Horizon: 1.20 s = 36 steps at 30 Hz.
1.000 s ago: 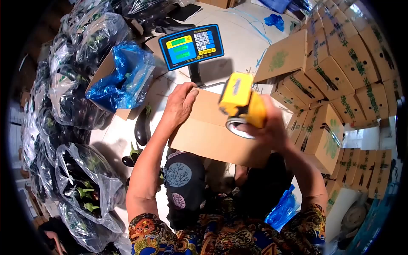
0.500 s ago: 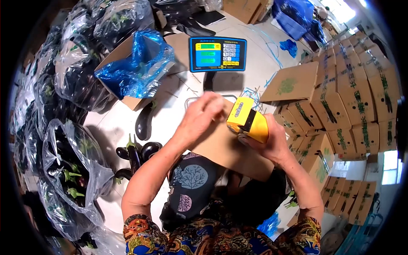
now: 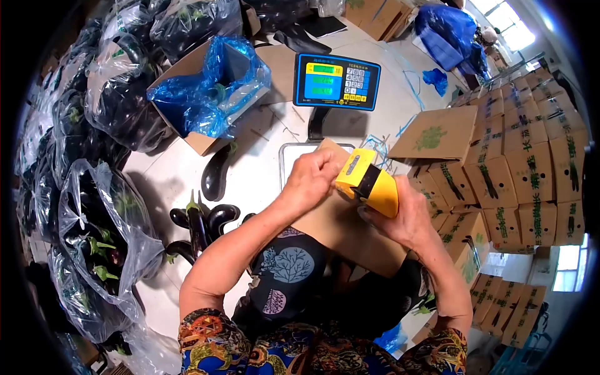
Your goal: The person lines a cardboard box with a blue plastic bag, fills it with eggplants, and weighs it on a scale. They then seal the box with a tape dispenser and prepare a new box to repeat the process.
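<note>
My right hand [image 3: 412,215] grips a yellow handheld tool [image 3: 377,189] with a black band and a small label on its front. The tool is held over a brown cardboard box [image 3: 353,231] between my knees. Just left of the tool's front end, my left hand [image 3: 312,181] has its fingers curled and pinched together near the box's top edge; what lies between the fingertips is hidden. Beyond the hands stands a scale display [image 3: 336,82] with lit green digits. Part of a metal-framed scale platform [image 3: 285,164] shows behind my left hand.
Loose eggplants [image 3: 199,228] lie on the floor at left, beside clear bags of eggplants [image 3: 103,250]. An open carton lined with blue plastic [image 3: 240,100] stands at the upper left. Stacked printed cartons [image 3: 525,162] fill the right side, one with a raised flap [image 3: 431,134].
My left hand has come slightly down toward the tool, and its blurred fingers now show pinched. My right hand keeps its grip on the yellow tool. The whole view has shifted a little.
</note>
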Motion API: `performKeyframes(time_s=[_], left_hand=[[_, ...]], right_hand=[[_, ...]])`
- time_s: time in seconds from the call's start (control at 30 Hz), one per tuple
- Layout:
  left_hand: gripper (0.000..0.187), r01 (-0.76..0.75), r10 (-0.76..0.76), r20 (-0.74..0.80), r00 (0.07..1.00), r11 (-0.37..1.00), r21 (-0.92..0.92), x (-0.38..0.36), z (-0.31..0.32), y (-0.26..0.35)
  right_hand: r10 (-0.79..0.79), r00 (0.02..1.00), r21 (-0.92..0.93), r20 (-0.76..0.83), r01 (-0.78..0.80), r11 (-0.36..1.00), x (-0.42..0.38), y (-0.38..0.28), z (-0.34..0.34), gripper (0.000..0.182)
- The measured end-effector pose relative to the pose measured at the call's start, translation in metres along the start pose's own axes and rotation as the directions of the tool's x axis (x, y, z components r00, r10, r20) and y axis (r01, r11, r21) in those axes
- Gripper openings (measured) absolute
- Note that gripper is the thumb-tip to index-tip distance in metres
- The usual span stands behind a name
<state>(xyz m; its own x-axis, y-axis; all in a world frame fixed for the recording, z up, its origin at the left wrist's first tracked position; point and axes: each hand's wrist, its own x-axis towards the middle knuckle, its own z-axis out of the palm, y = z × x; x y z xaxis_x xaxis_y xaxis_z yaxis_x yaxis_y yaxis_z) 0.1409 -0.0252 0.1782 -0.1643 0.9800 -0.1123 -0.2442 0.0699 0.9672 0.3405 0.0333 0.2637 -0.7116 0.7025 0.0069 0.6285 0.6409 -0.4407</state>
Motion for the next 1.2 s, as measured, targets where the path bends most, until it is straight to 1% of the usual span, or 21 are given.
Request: performKeyframes(time_s=[0.03, 0.07, 0.17, 0.23, 0.27, 0.33, 0.37, 0.43, 0.5, 0.57, 0.7, 0.77, 0.8, 0.83, 0.9, 0.93, 0.97, 1.03, 1.1, 1.13, 1.2], left_hand=[[0.025, -0.052, 0.057, -0.037, 0.998, 0.992, 0.117, 0.001, -0.004, -0.002], [0.025, -0.111, 0.12, -0.046, 0.992, 0.98, 0.167, 0.001, -0.009, -0.009], [0.022, 0.028, -0.015, -0.072, 0.997, 0.983, 0.18, -0.004, -0.026, 0.009], [0.018, 0.11, -0.085, -0.164, 0.983, 0.982, 0.152, -0.003, -0.061, 0.006], [0.018, 0.127, -0.101, -0.199, 0.975, 0.984, 0.125, -0.003, -0.079, 0.0], [0.02, 0.119, -0.1, -0.268, 0.958, 0.991, 0.054, -0.007, -0.113, -0.01], [0.021, 0.106, -0.092, -0.285, 0.954, 0.994, 0.035, -0.008, -0.131, -0.019], [0.022, 0.12, -0.126, -0.279, 0.952, 0.992, -0.039, -0.01, -0.158, -0.029], [0.023, 0.106, -0.118, -0.254, 0.96, 0.992, -0.061, -0.008, -0.157, -0.037], [0.025, 0.052, -0.07, -0.284, 0.956, 0.996, -0.072, -0.002, -0.155, -0.043], [0.03, 0.042, -0.049, -0.344, 0.938, 0.999, -0.028, 0.009, -0.145, -0.079], [0.031, 0.014, 0.025, -0.374, 0.927, 0.995, 0.101, 0.016, -0.134, -0.098], [0.031, 0.014, 0.04, -0.353, 0.935, 0.989, 0.147, 0.019, -0.131, -0.111], [0.032, -0.042, 0.113, -0.328, 0.938, 0.975, 0.217, 0.019, -0.124, -0.125], [0.033, -0.054, 0.077, -0.251, 0.965, 0.994, 0.095, 0.023, -0.112, -0.182], [0.033, -0.032, 0.093, -0.213, 0.973, 0.961, 0.276, 0.017, -0.099, -0.175], [0.033, -0.014, 0.102, -0.173, 0.98, 0.894, 0.447, 0.012, -0.089, -0.167], [0.031, 0.026, 0.064, -0.141, 0.988, 0.828, 0.56, 0.013, -0.082, -0.155], [0.03, 0.081, 0.009, -0.124, 0.992, 0.711, 0.699, 0.014, -0.078, -0.14], [0.027, 0.131, -0.102, -0.083, 0.991, 0.705, 0.697, 0.015, -0.081, -0.132], [0.025, 0.172, -0.166, -0.086, 0.982, 0.625, 0.761, 0.017, -0.079, -0.126]], right_hand=[[0.057, 0.998, -0.006, 0.024, -0.057, 0.998, 0.0, -0.006, -0.001, 0.059], [0.113, 0.992, -0.013, 0.049, -0.112, 0.994, 0.0, -0.011, -0.003, 0.06], [0.163, 0.978, -0.094, 0.132, -0.152, 0.984, -0.002, -0.014, -0.007, 0.059], [0.129, 0.981, -0.151, 0.144, -0.107, 0.983, -0.008, -0.009, -0.009, 0.062], [0.11, 0.982, -0.178, 0.153, -0.082, 0.981, -0.008, -0.006, -0.009, 0.063], [0.051, 0.986, -0.153, 0.156, -0.027, 0.988, -0.011, -0.003, -0.009, 0.059], [0.018, 0.988, -0.145, 0.154, 0.004, 0.989, -0.01, -0.002, -0.01, 0.057], [0.045, 0.983, -0.171, 0.176, -0.015, 0.985, -0.007, -0.007, -0.011, 0.057], [0.046, 0.98, -0.191, 0.195, -0.008, 0.982, -0.003, -0.009, -0.009, 0.059], [0.029, 0.979, -0.217, 0.201, 0.016, 0.976, 0.0, -0.008, -0.007, 0.063], [0.111, 0.964, -0.242, 0.244, -0.051, 0.969, 0.006, -0.018, -0.008, 0.063], [0.121, 0.957, -0.256, 0.264, -0.052, 0.965, 0.01, -0.019, -0.007, 0.062], [0.107, 0.961, -0.257, 0.256, -0.039, 0.966, 0.011, -0.019, -0.006, 0.061], [0.094, 0.964, -0.257, 0.249, -0.028, 0.966, 0.011, -0.019, -0.005, 0.061], [0.074, 0.966, -0.243, 0.246, -0.012, 0.97, 0.012, -0.018, -0.005, 0.059], [0.066, 0.966, -0.228, 0.252, -0.008, 0.974, 0.013, -0.017, -0.005, 0.058], [0.059, 0.964, -0.212, 0.259, -0.003, 0.977, 0.014, -0.016, -0.005, 0.057], [0.042, 0.971, -0.204, 0.237, 0.007, 0.979, 0.014, -0.016, -0.003, 0.056], [0.012, 0.974, -0.202, 0.227, 0.035, 0.979, 0.016, -0.017, 0.001, 0.054], [-0.004, 0.976, -0.207, 0.22, 0.051, 0.977, 0.017, -0.016, 0.002, 0.054], [-0.012, 0.979, -0.213, 0.203, 0.057, 0.975, 0.015, -0.017, 0.004, 0.053]])
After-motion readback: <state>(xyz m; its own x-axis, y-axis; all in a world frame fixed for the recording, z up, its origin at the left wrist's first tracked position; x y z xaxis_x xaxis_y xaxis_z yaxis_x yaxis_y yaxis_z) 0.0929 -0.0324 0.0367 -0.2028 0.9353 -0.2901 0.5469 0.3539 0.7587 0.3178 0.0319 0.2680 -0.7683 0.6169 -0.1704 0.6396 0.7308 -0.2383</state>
